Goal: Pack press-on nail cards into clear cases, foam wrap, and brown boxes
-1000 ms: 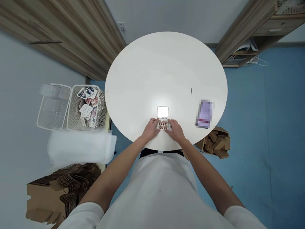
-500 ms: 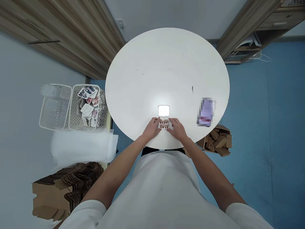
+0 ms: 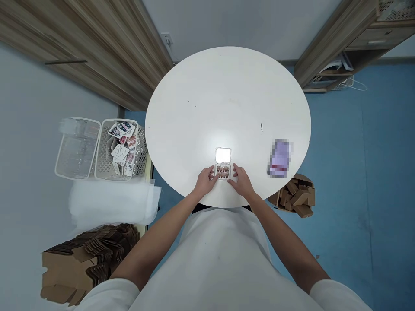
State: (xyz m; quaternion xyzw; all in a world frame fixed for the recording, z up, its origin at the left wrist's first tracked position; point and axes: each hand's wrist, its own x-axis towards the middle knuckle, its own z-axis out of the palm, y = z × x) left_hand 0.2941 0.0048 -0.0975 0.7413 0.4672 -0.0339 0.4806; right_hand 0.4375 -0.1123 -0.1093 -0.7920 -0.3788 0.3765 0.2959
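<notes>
A small clear box (image 3: 223,178) lies on the white round table (image 3: 227,95) near its front edge. Its lid (image 3: 223,155) is folded back and looks bright white. Inside sit two rows of shiny brownish press-on nails (image 3: 223,169). At the box's left side is my left hand (image 3: 205,181), fingers apart, the thumb at the lower left corner. To the right, my right hand (image 3: 241,180) is open, its fingers spread a little away from the box wall and its thumb near the lower right corner.
A pixelated purple item (image 3: 279,158) lies on the table's right. A white basket (image 3: 140,149) of nail cards stands at left, beside a clear-lined basket (image 3: 78,149). White foam sheets (image 3: 113,201) and flattened cardboard boxes (image 3: 68,272) are below. A carton of small boxes (image 3: 296,194) sits right.
My fingers have loosened from the box's sides, the right hand's more clearly, leaving a gap there. The lid stays folded back. The whole view has shifted slightly downward.
</notes>
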